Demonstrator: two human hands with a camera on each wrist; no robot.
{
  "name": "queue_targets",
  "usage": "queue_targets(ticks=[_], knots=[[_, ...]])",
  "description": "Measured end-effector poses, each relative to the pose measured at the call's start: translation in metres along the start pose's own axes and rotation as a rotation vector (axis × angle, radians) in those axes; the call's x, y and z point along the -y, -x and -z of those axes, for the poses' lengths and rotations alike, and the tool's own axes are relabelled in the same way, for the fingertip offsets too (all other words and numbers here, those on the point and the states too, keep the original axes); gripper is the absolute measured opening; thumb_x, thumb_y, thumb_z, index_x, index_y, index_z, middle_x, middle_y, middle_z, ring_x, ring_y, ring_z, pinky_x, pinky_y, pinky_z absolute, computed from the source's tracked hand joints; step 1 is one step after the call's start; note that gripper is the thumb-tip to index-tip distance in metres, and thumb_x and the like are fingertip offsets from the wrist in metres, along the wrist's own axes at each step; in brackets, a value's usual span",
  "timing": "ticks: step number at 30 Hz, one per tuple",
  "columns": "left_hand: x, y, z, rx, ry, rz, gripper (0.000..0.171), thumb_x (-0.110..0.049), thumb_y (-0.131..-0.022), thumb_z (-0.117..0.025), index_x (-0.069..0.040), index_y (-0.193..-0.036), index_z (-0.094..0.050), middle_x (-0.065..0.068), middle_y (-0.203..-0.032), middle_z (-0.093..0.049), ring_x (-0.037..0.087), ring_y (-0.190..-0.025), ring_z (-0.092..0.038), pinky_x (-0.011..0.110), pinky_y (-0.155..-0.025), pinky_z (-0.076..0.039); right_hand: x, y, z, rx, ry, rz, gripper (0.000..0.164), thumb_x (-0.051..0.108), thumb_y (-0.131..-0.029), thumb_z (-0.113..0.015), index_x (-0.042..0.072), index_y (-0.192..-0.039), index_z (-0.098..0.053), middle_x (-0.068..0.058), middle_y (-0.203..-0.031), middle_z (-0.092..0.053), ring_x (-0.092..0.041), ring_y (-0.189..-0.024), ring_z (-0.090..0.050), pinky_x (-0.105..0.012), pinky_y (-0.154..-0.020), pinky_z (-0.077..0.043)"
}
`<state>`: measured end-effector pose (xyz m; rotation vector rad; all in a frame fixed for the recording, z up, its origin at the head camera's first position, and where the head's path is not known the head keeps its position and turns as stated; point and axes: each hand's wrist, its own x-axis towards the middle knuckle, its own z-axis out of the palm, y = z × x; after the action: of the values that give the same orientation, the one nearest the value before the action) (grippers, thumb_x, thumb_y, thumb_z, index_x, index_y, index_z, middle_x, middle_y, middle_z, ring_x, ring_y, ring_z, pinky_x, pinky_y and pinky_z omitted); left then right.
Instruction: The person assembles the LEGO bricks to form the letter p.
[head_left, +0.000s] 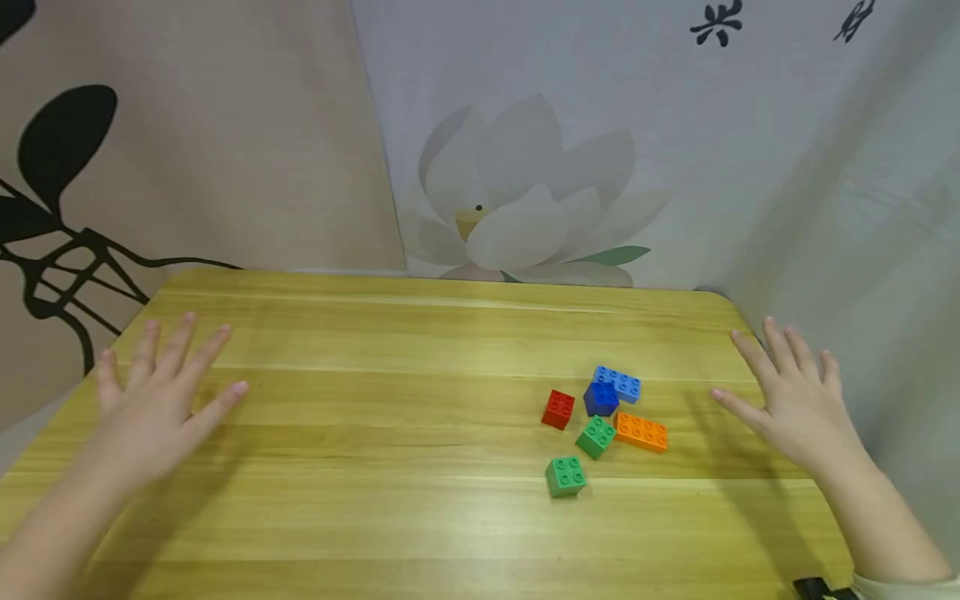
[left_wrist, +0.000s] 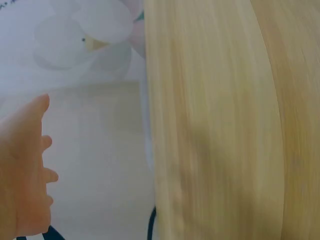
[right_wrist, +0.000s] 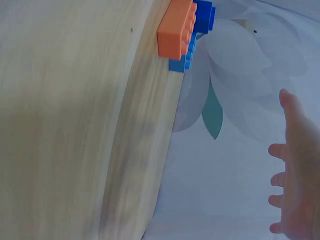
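My left hand [head_left: 161, 408] is held over the left side of the table with its fingers spread, holding nothing. Over the right side, my right hand [head_left: 798, 400] is spread in the same way, also holding nothing. Nearest to it lies an orange brick [head_left: 641, 432], long and studded. A green brick [head_left: 596, 437] sits beside the orange one, and a second green brick [head_left: 566, 477] lies closer to me. Behind them a dark blue brick [head_left: 602, 399] stands in front of a long light blue brick [head_left: 619, 383]. To their left is a red brick [head_left: 558, 409].
The wooden table [head_left: 337, 467] ends at the back against a hanging cloth [head_left: 540, 192] printed with a lotus. More cloth [head_left: 885, 217] hangs along the right side. A black strap-like object [head_left: 813, 588] shows near my right forearm.
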<state>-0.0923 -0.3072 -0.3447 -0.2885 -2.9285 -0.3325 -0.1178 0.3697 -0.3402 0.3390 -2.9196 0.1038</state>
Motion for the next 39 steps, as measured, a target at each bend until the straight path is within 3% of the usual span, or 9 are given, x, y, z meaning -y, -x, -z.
queue_targets(ticks=[9,17,28,39], knots=[[-0.032,0.002,-0.009,-0.094,0.092,-0.076,0.072,-0.042,-0.096,-0.052,-0.018,-0.154,-0.017,0.013,-0.158,0.000,0.037,-0.141,0.014,0.062,-0.100,0.022,0.019,0.008,-0.001,-0.070,-0.026,0.040,0.082,0.051,-0.089,-0.061,0.013,-0.152,-0.024,-0.019,-0.157,-0.007,-0.042,-0.141,-0.005,-0.065,-0.106,0.006],[-0.061,0.003,-0.024,-0.190,0.231,-0.178,0.067,-0.033,-0.094,-0.058,-0.012,-0.151,-0.029,0.019,-0.156,-0.016,0.039,-0.142,0.000,0.064,-0.104,0.012,0.038,0.013,-0.008,-0.178,-0.155,0.090,0.073,0.043,-0.086,-0.068,0.010,-0.145,-0.040,-0.021,-0.151,-0.026,-0.044,-0.135,-0.022,-0.063,-0.108,-0.006],[-0.087,0.003,-0.041,-0.241,0.403,-0.244,0.070,-0.022,-0.088,-0.064,-0.009,-0.149,-0.031,0.016,-0.156,-0.016,0.039,-0.142,-0.008,0.059,-0.109,0.005,0.065,0.018,-0.017,-0.249,-0.331,0.126,0.062,0.026,-0.081,-0.075,0.005,-0.134,-0.051,-0.019,-0.142,-0.042,-0.045,-0.125,-0.036,-0.064,-0.102,-0.024],[-0.111,0.004,-0.048,-0.200,0.555,-0.248,0.071,-0.018,-0.087,-0.067,-0.012,-0.149,-0.032,0.008,-0.157,-0.018,0.037,-0.142,-0.010,0.064,-0.107,-0.003,0.088,0.022,-0.024,-0.219,-0.491,0.089,0.060,0.017,-0.080,-0.077,0.008,-0.134,-0.053,-0.013,-0.139,-0.047,-0.042,-0.122,-0.041,-0.069,-0.089,-0.032]])
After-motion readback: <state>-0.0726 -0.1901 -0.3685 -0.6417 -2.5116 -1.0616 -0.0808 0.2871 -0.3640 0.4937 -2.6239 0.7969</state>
